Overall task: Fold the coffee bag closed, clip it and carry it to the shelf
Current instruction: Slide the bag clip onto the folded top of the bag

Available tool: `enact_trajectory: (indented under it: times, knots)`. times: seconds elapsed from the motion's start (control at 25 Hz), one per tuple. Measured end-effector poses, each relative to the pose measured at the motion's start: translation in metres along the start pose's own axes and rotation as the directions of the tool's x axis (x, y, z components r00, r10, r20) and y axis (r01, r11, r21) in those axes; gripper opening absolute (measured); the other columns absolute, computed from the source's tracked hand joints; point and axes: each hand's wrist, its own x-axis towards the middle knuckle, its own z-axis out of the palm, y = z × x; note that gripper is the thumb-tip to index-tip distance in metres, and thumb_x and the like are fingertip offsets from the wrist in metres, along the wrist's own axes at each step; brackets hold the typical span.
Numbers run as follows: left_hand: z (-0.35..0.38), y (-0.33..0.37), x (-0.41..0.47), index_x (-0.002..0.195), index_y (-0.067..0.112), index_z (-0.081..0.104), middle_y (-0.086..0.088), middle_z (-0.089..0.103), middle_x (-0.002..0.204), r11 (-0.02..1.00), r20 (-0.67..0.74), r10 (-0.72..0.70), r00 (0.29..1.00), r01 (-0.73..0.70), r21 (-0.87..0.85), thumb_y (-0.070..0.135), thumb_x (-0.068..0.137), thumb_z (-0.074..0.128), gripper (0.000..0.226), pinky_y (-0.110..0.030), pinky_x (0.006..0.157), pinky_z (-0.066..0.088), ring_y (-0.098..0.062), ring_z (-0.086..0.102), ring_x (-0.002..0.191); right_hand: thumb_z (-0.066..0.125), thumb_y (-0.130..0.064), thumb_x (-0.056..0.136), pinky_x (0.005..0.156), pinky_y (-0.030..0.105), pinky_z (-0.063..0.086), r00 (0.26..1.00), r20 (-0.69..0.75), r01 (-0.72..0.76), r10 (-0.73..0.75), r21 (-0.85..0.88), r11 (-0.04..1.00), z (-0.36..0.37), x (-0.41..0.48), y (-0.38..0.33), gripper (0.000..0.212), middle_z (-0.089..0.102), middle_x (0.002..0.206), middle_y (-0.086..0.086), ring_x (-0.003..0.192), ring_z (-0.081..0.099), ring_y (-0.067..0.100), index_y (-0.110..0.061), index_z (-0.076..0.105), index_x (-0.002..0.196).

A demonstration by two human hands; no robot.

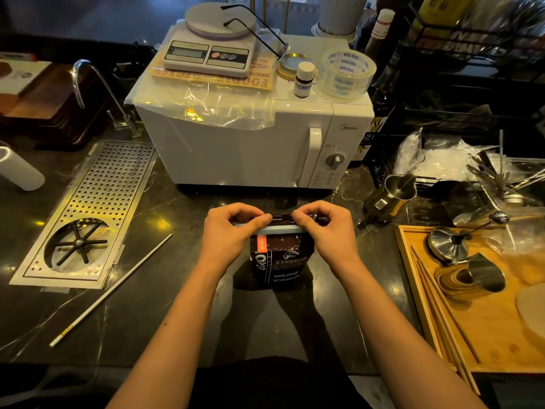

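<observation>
I pinch the coffee bag's (280, 258) folded top with left hand (233, 231) and right hand (324, 228), clip (277, 230) across it — crinkly foil, likely light, slippery; hold below the fold.

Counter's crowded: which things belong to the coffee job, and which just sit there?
In use: coffee bag, blue clip, left hand, right hand.

Lying about: microwave, scale, tape roll, small bottle, steel jug, wooden tray.
</observation>
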Motion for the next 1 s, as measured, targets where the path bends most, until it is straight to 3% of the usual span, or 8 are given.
enact_trajectory:
  times: [0.16,0.44,0.56,0.68,0.8,1.0]
  knots:
    - [0.002,-0.002,-0.002,0.074,0.026,0.076,0.010,0.073,0.075,0.995,0.007,-0.055,0.998,0.055,-0.086,0.022,0.080,0.077,0.007,-0.033,0.078,0.054,-0.005,0.065,0.076,0.069,-0.011,0.087,0.074,0.024,0.051,0.992,-0.038,-0.110,0.120,0.210,0.972,-0.007,-0.006,0.007,0.011,0.069,0.079,0.001,0.079,0.063,0.011,-0.016,0.070,0.078]
    - [0.000,-0.006,-0.004,0.083,0.025,0.074,0.005,0.074,0.087,0.979,0.005,-0.136,0.991,0.135,-0.156,0.022,0.084,0.071,0.004,-0.038,0.086,0.056,-0.014,0.067,0.091,0.064,-0.014,0.091,0.075,0.025,0.054,0.981,0.031,-0.192,0.192,0.315,0.930,-0.007,-0.006,0.011,0.010,0.070,0.083,0.001,0.083,0.065,0.011,-0.011,0.071,0.085]
    - [0.001,-0.008,-0.005,0.084,0.023,0.075,0.003,0.074,0.085,0.983,-0.019,-0.126,0.992,0.122,-0.140,0.024,0.085,0.071,0.004,-0.039,0.084,0.055,-0.019,0.067,0.091,0.062,-0.012,0.092,0.073,0.024,0.052,0.977,-0.008,-0.195,0.212,0.357,0.913,-0.004,-0.007,0.013,0.014,0.067,0.078,0.001,0.078,0.062,0.009,-0.010,0.069,0.081]
    - [0.004,-0.009,-0.005,0.088,0.019,0.075,0.001,0.075,0.087,0.980,-0.042,-0.110,0.993,0.101,-0.174,0.024,0.085,0.071,0.006,-0.035,0.081,0.056,-0.017,0.069,0.091,0.063,-0.014,0.092,0.072,0.022,0.054,0.975,-0.074,-0.169,0.211,0.377,0.911,0.002,-0.007,0.012,0.012,0.069,0.080,0.002,0.079,0.063,0.010,-0.010,0.071,0.084]
    - [0.007,-0.010,-0.011,0.093,0.022,0.074,0.005,0.073,0.091,0.979,-0.059,-0.068,0.996,0.056,-0.194,0.021,0.087,0.069,0.007,-0.021,0.074,0.054,-0.007,0.068,0.091,0.065,-0.018,0.092,0.074,0.021,0.056,0.980,-0.091,-0.128,0.174,0.377,0.917,0.004,-0.013,0.016,0.011,0.072,0.087,0.002,0.084,0.067,0.010,-0.010,0.073,0.094]
    - [0.011,-0.024,-0.024,0.121,0.027,0.061,0.009,0.065,0.118,0.971,0.034,-0.079,0.996,0.085,-0.225,0.020,0.087,0.069,0.035,-0.015,0.081,0.054,0.002,0.062,0.108,0.064,-0.019,0.092,0.078,0.019,0.055,0.991,-0.069,-0.089,0.114,0.293,0.952,-0.003,-0.025,0.029,0.011,0.071,0.099,-0.007,0.097,0.067,0.006,-0.022,0.069,0.102]
